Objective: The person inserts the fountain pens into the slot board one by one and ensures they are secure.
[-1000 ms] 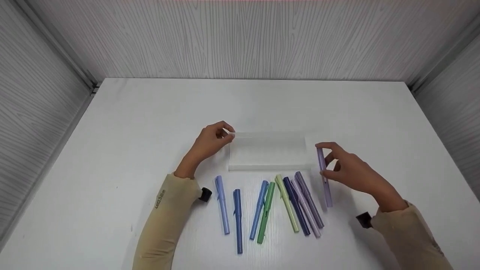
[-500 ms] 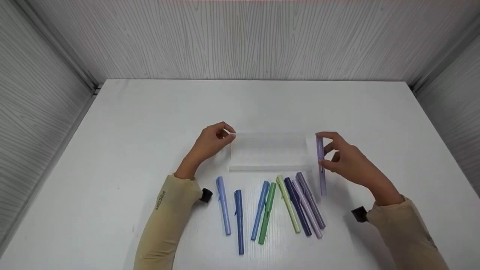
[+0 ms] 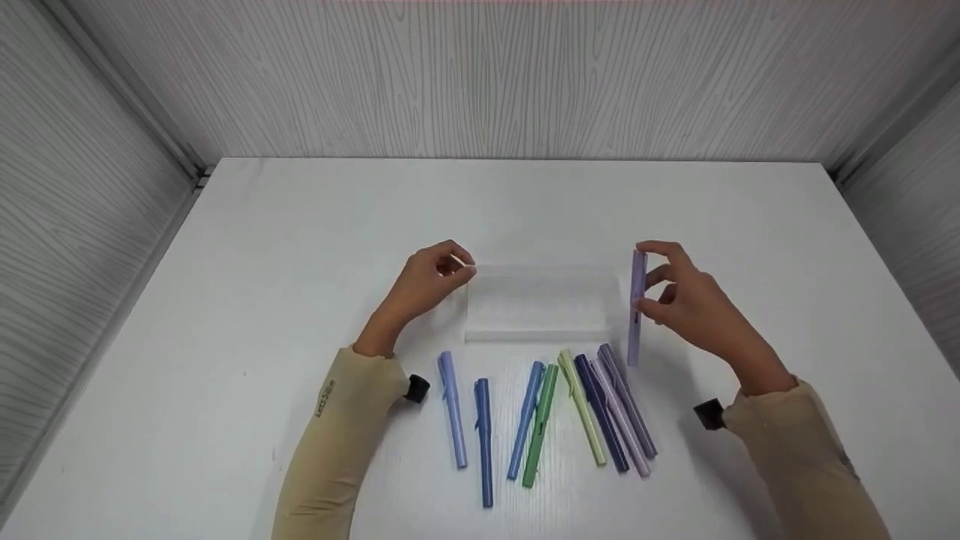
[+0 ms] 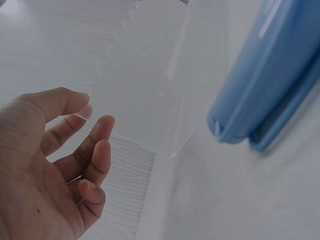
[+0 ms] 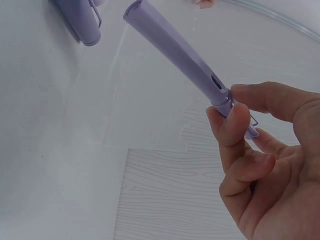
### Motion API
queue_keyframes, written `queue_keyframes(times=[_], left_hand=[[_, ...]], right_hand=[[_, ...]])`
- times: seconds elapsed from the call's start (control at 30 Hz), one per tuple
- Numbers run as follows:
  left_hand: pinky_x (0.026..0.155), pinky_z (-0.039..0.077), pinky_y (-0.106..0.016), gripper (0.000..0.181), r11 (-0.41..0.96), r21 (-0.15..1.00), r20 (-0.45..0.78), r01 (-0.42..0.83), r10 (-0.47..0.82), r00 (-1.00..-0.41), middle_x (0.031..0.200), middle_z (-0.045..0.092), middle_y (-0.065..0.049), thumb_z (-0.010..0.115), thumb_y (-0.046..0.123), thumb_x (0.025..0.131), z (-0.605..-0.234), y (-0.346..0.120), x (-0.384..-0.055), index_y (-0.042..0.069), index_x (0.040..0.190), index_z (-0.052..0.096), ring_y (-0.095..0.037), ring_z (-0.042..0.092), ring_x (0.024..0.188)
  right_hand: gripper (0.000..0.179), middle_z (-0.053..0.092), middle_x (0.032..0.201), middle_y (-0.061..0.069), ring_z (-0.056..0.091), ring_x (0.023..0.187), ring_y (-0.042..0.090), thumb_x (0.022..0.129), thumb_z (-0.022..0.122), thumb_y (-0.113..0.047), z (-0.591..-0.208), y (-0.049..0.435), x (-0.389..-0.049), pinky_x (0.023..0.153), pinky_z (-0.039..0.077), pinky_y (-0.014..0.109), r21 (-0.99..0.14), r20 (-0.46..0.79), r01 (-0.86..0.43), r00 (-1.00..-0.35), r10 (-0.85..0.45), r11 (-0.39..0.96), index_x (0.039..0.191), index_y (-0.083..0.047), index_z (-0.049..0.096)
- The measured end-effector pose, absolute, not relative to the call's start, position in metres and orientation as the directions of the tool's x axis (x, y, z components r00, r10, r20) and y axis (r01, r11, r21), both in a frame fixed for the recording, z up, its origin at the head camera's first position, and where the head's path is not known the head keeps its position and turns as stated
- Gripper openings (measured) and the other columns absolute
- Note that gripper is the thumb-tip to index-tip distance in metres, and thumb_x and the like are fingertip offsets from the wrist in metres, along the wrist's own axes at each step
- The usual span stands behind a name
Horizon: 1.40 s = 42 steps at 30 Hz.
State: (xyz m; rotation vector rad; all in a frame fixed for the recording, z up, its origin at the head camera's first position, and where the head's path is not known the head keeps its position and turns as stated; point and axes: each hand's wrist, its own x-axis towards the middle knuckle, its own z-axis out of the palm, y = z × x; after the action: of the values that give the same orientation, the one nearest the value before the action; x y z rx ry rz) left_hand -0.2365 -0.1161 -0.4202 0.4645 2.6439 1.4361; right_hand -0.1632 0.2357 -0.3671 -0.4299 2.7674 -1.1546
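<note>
My left hand (image 3: 429,277) pinches the far left corner of a shallow clear plastic box (image 3: 536,336) between thumb and forefinger. My right hand (image 3: 694,304) holds a lavender pen (image 3: 634,345) just beyond the box's right side. Thumb and fingers grip this pen near its clip, and it stands nearly in line with that side in the head view. In the right wrist view its long barrel points up and left, while the fingers hide part of the cap. A blue pen (image 4: 265,75) looms close to the left wrist camera.
Several capped pens lie in front of the box: a pale blue pen (image 3: 452,412), a dark blue pen (image 3: 484,442), a green pen (image 3: 540,427), a yellow-green pen (image 3: 582,409), a navy pen (image 3: 601,412) and others in purple. Grey wood-grain walls (image 3: 480,82) bound the white table (image 3: 300,225).
My right hand has moved away from me and slightly left with the lavender pen, which has swung more upright in the head view. The left hand keeps its pinch on the box corner.
</note>
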Motion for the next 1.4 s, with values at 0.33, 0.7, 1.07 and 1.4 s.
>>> queue_keyframes(times=[0.33, 0.7, 1.07, 1.4], left_hand=[[0.068, 0.044, -0.026, 0.016, 0.492, 0.844, 0.061, 0.212, 0.306, -0.950, 0.092, 0.068, -0.008, 0.061, 0.021, 0.093, -0.422, -0.115, -0.238, 0.009, 0.103, 0.066, -0.017, 0.057, 0.082], [0.070, 0.044, -0.027, 0.015, 0.491, 0.845, 0.064, 0.210, 0.299, -0.952, 0.093, 0.067, -0.008, 0.062, 0.021, 0.093, -0.422, -0.117, -0.237, 0.009, 0.102, 0.066, -0.017, 0.057, 0.083], [0.068, 0.043, -0.027, 0.014, 0.480, 0.845, 0.084, 0.236, 0.317, -0.945, 0.092, 0.067, -0.008, 0.061, 0.021, 0.094, -0.421, -0.118, -0.237, 0.010, 0.102, 0.065, -0.017, 0.056, 0.082], [0.069, 0.044, -0.026, 0.015, 0.497, 0.838, 0.070, 0.227, 0.315, -0.947, 0.092, 0.066, -0.007, 0.060, 0.021, 0.094, -0.421, -0.117, -0.236, 0.010, 0.103, 0.065, -0.016, 0.055, 0.082]], right_hand=[[0.067, 0.063, 0.112, 0.018, 0.061, 0.068, 0.014, 0.091, 0.063, -0.006, -0.366, 0.229, -0.173, 0.060, 0.046, 0.025, -0.692, 0.090, -0.252, -0.960, -0.265, 0.676, 0.146, -0.021, 0.028], [0.066, 0.064, 0.115, 0.017, 0.058, 0.069, 0.018, 0.092, 0.062, -0.008, -0.372, 0.223, -0.184, 0.057, 0.043, 0.026, -0.669, 0.188, -0.244, -0.969, -0.158, 0.702, 0.147, -0.024, 0.028], [0.065, 0.065, 0.114, 0.015, 0.058, 0.067, 0.019, 0.092, 0.062, -0.008, -0.378, 0.216, -0.190, 0.055, 0.041, 0.027, -0.626, 0.254, -0.277, -0.956, -0.146, 0.729, 0.146, -0.023, 0.030], [0.064, 0.066, 0.113, 0.016, 0.057, 0.065, 0.019, 0.091, 0.063, -0.008, -0.384, 0.217, -0.191, 0.055, 0.040, 0.027, -0.614, 0.281, -0.286, -0.950, -0.135, 0.735, 0.145, -0.022, 0.031]])
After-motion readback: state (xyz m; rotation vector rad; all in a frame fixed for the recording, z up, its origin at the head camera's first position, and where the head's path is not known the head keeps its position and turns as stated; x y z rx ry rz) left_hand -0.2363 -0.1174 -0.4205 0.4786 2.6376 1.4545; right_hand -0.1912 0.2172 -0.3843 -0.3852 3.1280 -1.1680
